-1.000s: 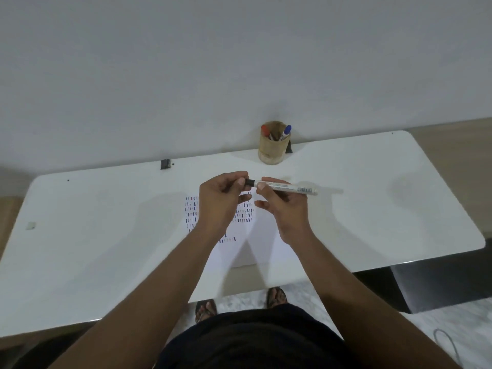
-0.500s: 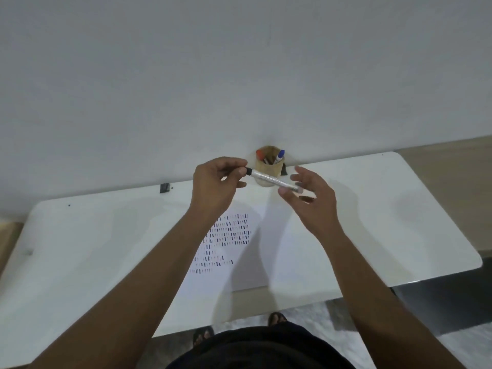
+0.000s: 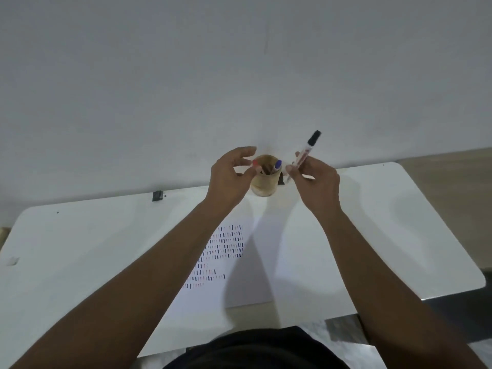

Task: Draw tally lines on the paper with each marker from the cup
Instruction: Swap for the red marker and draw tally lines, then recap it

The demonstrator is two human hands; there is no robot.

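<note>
A white table (image 3: 80,249) fills the lower two thirds of the frame, its far edge against a pale grey wall (image 3: 239,62). Near the middle of that far edge stands a tan cup (image 3: 263,185), and out of its mouth stick a red-capped marker (image 3: 255,163) on the left and a blue-capped marker (image 3: 277,164) on the right; something brown lies between them that is too blurred to name. The left hand (image 3: 230,177) is at the left side of the cup, fingers curled and loosely spread, the thumb and a fingertip closing on or just beside the red cap; whether they actually grip it cannot be told. The right hand (image 3: 315,182) is just right of the cup, raised off the table, and pinches a white marker with a black cap (image 3: 306,153) between thumb and fingers low on its barrel. That marker tilts up and to the right, its black cap standing against the wall above the hand. A sheet of paper (image 3: 239,286) lies on the table in the centre of the frame, toward the near edge, partly covered by the left forearm; rows of short dark, blue and reddish tally lines (image 3: 226,249) fill its upper left part. A small black clip-like object (image 3: 157,195) sits at the table's far edge, left of the cup. Dark clothing (image 3: 255,350) shows at the bottom centre.
</note>
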